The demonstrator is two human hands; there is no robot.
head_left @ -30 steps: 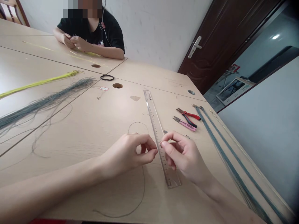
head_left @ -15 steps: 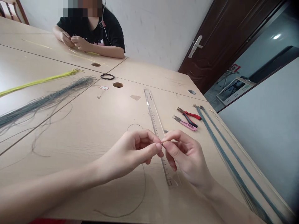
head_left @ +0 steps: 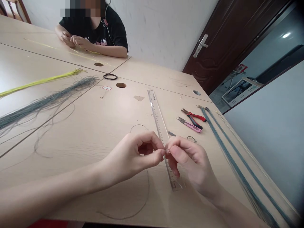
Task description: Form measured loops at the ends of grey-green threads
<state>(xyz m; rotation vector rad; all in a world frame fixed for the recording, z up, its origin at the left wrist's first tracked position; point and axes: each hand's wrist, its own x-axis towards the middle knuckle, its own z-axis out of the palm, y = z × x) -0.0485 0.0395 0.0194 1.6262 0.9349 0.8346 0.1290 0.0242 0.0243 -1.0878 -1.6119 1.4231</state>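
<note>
Above a clear plastic ruler (head_left: 156,115), my left hand (head_left: 133,155) pinches with thumb and index finger. My right hand (head_left: 193,163) is closed the same way, its fingertips almost meeting the left ones. Between them shows the small end of a thin cord, too fine to make out fully. A grey-green cord (head_left: 148,186) runs out from under my left hand and curves across the table towards the front edge. Beyond my right fingers lie a small dark loop (head_left: 192,139) and a metal blade tip (head_left: 172,134), partly hidden.
Red-handled pliers (head_left: 194,117) and pink thread snips (head_left: 191,125) lie to the right, beside blue-green cord bundles (head_left: 223,152). At left are a grey cord bundle (head_left: 49,98) and a yellow one (head_left: 40,83). Across the table (head_left: 106,117) sits a person (head_left: 95,31) in black.
My fingertips have shifted slightly, and the right thumb has changed its hold. The dark loop beyond my right hand now shows. The whole view has moved a little.
</note>
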